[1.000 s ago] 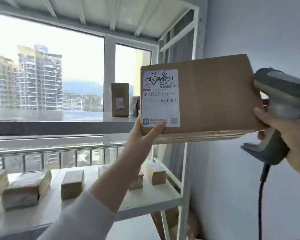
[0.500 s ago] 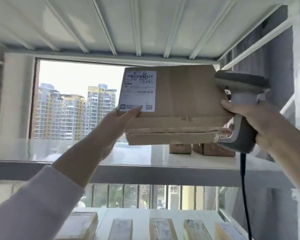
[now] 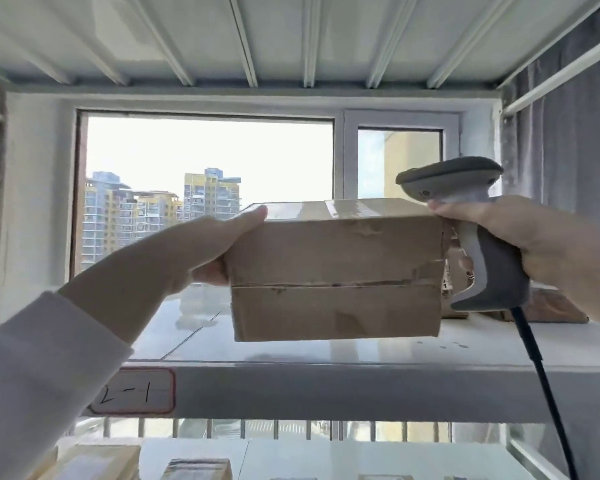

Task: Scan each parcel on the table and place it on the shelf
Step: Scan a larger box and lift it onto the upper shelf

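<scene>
Lowered and levelled, the parcel (image 3: 333,271) now hangs just over the shelf (image 3: 291,379), left hand (image 3: 201,251) gripping its left end, right hand (image 3: 520,244) clutching the scanner (image 3: 478,258) against its right end; scanning looks done, other parcels (image 3: 194,472) wait below

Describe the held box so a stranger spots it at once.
Look at the white shelf before the window. Over its board is a brown box, the left hand gripping one end, the scanner at the other. Unlike the parcels behind, it is held.
</scene>
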`<state>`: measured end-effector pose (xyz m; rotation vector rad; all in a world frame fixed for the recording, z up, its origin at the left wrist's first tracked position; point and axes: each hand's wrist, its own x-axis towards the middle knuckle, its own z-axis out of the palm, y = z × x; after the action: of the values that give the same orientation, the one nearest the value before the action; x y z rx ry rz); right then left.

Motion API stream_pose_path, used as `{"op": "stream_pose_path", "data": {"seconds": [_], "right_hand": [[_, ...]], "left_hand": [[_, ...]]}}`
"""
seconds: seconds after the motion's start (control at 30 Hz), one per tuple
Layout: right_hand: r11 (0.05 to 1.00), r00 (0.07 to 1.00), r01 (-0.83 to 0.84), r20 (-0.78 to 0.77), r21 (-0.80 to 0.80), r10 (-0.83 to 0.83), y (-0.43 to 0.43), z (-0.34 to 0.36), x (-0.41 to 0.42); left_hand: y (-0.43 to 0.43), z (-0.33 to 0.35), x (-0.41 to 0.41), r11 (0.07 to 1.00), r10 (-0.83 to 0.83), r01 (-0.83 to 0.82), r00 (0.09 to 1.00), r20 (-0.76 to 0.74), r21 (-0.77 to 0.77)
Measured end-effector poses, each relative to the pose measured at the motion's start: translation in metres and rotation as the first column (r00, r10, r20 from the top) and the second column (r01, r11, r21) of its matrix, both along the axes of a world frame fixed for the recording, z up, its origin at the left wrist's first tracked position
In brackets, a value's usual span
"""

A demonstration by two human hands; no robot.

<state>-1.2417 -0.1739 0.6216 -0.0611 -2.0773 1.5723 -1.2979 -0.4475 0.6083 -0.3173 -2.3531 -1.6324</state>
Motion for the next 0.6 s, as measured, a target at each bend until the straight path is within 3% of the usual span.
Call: {"op": "stream_pose_path", "data": {"seconds": [0.27,0.43,0.5,0.6], "right_hand": [[1.0,0.99,-0.001,0.138,0.002,0.001,-0.009,-0.01,-0.022],[0.998,0.988,-0.064,0.142,-0.024,0.067,0.002,-0.012,-0.023],[0.995,0.988,-0.096,0.117,-0.033,0.099,0.013,-0.011,-0.019],[0.988,0.989,-0.131,0.057,-0.086,0.136,0.023,-0.007,-0.006]], "left_hand": [[-0.013,0.002,-0.021,0.976,-0.015,0.025,0.999,0.048,-0.217],[-0.017,0.01,-0.017,0.852,0.091,-0.053,0.995,0.049,-0.521],[-0.016,0.018,-0.011,0.767,0.091,-0.126,0.992,-0.087,-0.629],[0.001,0.027,0.002,0.778,-0.052,-0.208,0.919,-0.39,-0.593]]}}
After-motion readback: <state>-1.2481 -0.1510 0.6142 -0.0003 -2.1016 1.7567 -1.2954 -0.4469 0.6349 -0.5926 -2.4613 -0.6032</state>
